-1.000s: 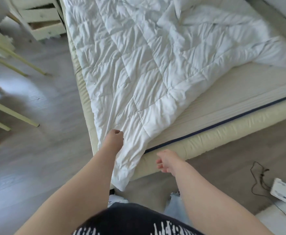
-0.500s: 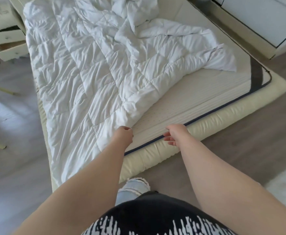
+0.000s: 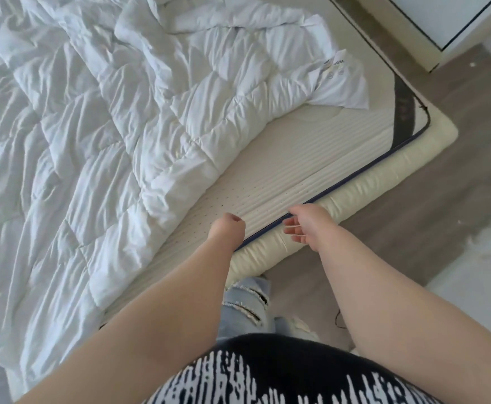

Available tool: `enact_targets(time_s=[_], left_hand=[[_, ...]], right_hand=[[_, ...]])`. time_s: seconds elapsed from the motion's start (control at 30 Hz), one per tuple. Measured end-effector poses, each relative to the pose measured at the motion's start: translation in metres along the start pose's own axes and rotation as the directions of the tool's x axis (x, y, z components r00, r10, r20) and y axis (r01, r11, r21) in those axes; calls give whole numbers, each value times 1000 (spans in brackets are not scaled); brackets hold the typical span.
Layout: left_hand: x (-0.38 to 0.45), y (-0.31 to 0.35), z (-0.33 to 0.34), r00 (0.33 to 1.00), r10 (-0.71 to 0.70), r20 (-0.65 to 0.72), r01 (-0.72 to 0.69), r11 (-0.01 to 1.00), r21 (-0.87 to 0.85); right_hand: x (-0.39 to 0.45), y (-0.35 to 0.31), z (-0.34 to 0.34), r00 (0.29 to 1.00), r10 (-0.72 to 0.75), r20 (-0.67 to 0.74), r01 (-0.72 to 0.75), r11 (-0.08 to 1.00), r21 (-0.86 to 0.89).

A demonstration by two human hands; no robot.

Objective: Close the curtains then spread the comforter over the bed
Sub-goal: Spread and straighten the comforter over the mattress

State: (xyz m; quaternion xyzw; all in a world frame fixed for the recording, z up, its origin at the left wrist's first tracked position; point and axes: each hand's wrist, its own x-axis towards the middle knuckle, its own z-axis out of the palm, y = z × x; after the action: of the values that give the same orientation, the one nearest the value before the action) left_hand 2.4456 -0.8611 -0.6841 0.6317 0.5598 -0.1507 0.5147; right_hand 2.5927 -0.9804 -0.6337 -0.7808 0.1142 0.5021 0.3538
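The white quilted comforter (image 3: pixel 98 147) lies crumpled over the left and upper part of the bed. Its labelled corner (image 3: pixel 344 88) rests short of the bed's far right corner. A bare strip of mattress (image 3: pixel 320 158) shows along the near edge, bordered by the padded cream frame (image 3: pixel 378 185). My left hand (image 3: pixel 228 228) is a closed fist over the bare mattress, just right of the comforter's edge and holding nothing. Above the frame's edge hovers my right hand (image 3: pixel 309 225), fingers loosely apart and empty. No curtains are in view.
A white cabinet (image 3: pixel 459 21) stands past the bed's far right corner. Grey wood floor (image 3: pixel 448 199) runs along the foot of the bed, with a pale rug (image 3: pixel 483 275) at the right. A thin black cable (image 3: pixel 337 319) lies by my legs.
The view has shifted right along the foot of the bed. My left hand has left the comforter's edge and now sits over bare mattress. My right hand has risen over the frame edge.
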Motion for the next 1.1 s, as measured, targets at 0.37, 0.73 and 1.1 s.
enact_targets(time_s=[0.37, 0.73, 1.1], left_hand=[[90, -13, -42, 987, -146, -71, 146, 989, -6], [182, -157, -31, 800, -600, 7, 470, 619, -629], [232, -174, -53, 672, -738, 66, -469, -493, -733]], right_hand=[[87, -43, 78, 988, 127, 82, -120, 989, -86], [245, -55, 194, 985, 161, 61, -157, 986, -63], [319, -102, 271, 975, -56, 214, -53, 881, 470]])
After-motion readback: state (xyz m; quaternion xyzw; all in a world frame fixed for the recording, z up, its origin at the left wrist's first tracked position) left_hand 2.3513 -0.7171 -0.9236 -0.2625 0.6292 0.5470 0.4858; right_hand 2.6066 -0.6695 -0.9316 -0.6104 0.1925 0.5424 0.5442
